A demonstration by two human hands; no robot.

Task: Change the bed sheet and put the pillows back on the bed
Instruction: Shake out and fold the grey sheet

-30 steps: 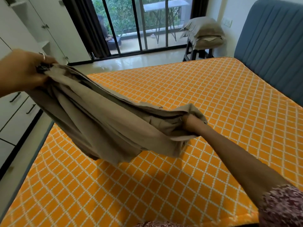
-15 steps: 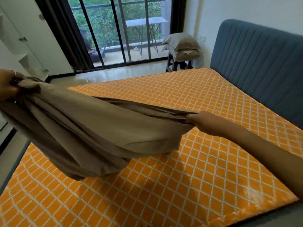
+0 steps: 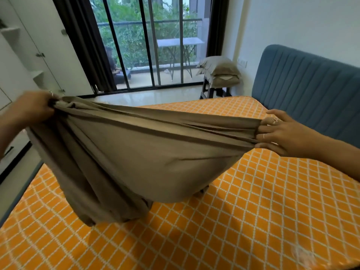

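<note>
Sheet point(image 3: 136, 152) of plain taupe cloth hangs stretched between the 2 hands in the head view, slung like a hammock above the bed. At the left end of the span, the left hand point(image 3: 32, 109) clutches a bunched edge of the cloth, its fingers curled round the gathers. At the right end, the right hand point(image 3: 282, 133) pinches the opposite edge between thumb and fingers point(image 3: 262, 136); the index finger points away from the cloth and 2 rings show on that hand. Between the grips the upper edge runs taut, nearly level. Below that line the cloth sags in a deep belly, and beneath the left grip it falls in long folds whose lowest part touches the mattress point(image 3: 253, 211).

The mattress, directly under both grips, wears an orange cover with a white diamond lattice and lies bare of any other bedding. Behind the right grip stands the blue padded headboard point(image 3: 303, 88), ribbed with vertical channels. Beyond the span, past the far corner of the mattress, 2 pillows point(image 3: 219, 72) in the same taupe sit stacked on a dark stool point(image 3: 211, 90), well apart from the hands. Farther back, sliding glass doors point(image 3: 148, 45) with dark frames and dark curtains open onto a balcony with greenery. Behind the left grip stand white wardrobe doors point(image 3: 39, 45).
</note>
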